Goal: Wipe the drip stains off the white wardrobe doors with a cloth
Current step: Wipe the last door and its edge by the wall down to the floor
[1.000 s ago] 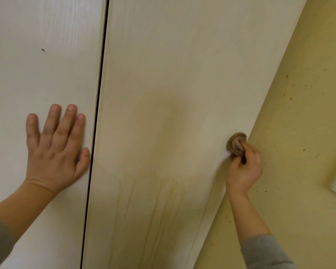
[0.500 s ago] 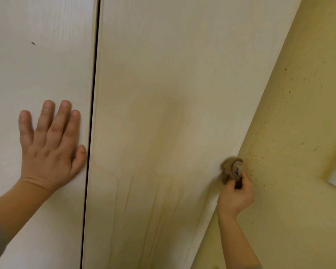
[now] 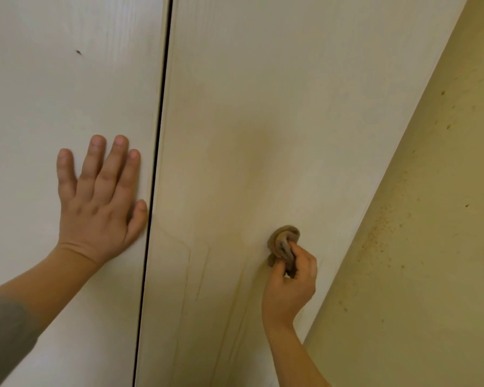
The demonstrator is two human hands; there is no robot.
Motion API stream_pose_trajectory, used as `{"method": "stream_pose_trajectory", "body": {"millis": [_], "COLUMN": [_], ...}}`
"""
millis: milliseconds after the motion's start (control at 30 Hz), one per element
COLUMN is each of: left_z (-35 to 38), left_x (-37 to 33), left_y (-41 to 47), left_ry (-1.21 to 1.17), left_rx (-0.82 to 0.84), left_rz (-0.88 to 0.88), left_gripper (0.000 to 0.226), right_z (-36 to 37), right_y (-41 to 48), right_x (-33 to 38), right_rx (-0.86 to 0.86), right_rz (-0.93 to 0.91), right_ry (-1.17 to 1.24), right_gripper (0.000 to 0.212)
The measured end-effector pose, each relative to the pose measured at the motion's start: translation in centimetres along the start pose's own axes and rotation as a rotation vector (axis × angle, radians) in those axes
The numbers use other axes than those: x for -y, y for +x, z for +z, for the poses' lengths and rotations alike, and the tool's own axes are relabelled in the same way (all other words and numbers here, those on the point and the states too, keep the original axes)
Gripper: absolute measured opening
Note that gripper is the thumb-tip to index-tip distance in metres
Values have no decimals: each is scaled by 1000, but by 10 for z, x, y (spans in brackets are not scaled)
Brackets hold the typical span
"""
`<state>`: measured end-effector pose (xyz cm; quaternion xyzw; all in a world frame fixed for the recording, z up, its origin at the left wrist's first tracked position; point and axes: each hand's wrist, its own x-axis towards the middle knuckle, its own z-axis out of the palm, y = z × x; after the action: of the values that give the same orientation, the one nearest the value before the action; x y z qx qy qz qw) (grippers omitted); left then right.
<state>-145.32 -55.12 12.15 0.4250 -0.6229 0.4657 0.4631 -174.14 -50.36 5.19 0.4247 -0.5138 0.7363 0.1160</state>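
The small brown cloth (image 3: 284, 244), crumpled into a tight wad, sits pressed against the right-hand white wood-grain wardrobe door (image 3: 263, 107), in the lower middle of that panel and a little in from its right edge. Its folds bunch into a rounded knob at the top, and the lower end disappears into the right hand (image 3: 289, 283), whose fingers are curled closed around the fabric, pinching it between thumb and fingertips. A bare forearm runs down from that hand to the bottom edge of the view.

Thin yellowish-brown drip stains (image 3: 201, 275) streak the right door below and to the left of the cloth — several narrow vertical lines, some angling from a fainter curved outline near the door's left edge. A soft yellowish smear shows above the cloth on the same panel.

The left hand (image 3: 98, 202) lies flat on the left-hand white wood-grain wardrobe door (image 3: 53, 79), palm against the surface, fingers spread and pointing up, thumb close beside the narrow dark gap (image 3: 160, 135) that separates the two doors. It holds nothing. A grey sleeve (image 3: 6, 336) covers the left forearm at the lower left corner. A tiny dark speck (image 3: 78, 52) marks the left door high up.

To the right of the wardrobe stands a pale yellow painted wall (image 3: 430, 247), peppered with small brownish spots — densest just beside the wardrobe's edge
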Motion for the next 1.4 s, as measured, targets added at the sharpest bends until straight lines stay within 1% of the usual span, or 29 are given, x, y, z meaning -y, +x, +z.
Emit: {"method": "stream_pose_trajectory", "body": {"millis": [100,267,400,600,733,800,867,933,967,1033,1100,1167,1300,1400], "left_z": [-1,-7,-17,-34,-42,-46,-49,-51,-51,-49,-49,-48,-44,-37], "left_x": [1,1,12,43,50,51,48,42,39,29,18,5,-19,-35], "left_y": [0,0,-9,-49,-66,-74,-82,-89,-92,-102,-107,-113,-120,-128], "left_ry": [4,-26,-65,-26,-18,-22,-28,-44,-53,-66,-92,-100,-159,-170], "left_rx": [12,23,35,89,126,148,168,183,183,182,174,166,138,196], "left_rz": [0,3,82,88,72,51,27,14,3,-28,-68,-114,-308,-411], "left_gripper": [66,66,62,63,64,63,62,62,62,61,62,61,62,66], "right_z": [12,30,46,74,78,74,64,50,41,24,13,11,27,46], "right_y": [-24,-53,-71,-103,-114,-111,-103,-95,-90,-83,-71,-62,-54,-60], "right_x": [16,38,60,87,99,100,98,91,85,73,64,56,53,54], "right_rx": [76,134,200,261,316,381,535,680,691,629,567,540,472,399], "right_rz": [-71,-88,-139,-199,-236,-239,-277,-341,-388,-458,-487,-534,-654,-707], "right_ry": [46,109,195,211,192,182,182,163,136,107,89,73,126,156], "right_gripper": [36,36,34,37,39,39,38,37,38,39,40,39,34,35]}}
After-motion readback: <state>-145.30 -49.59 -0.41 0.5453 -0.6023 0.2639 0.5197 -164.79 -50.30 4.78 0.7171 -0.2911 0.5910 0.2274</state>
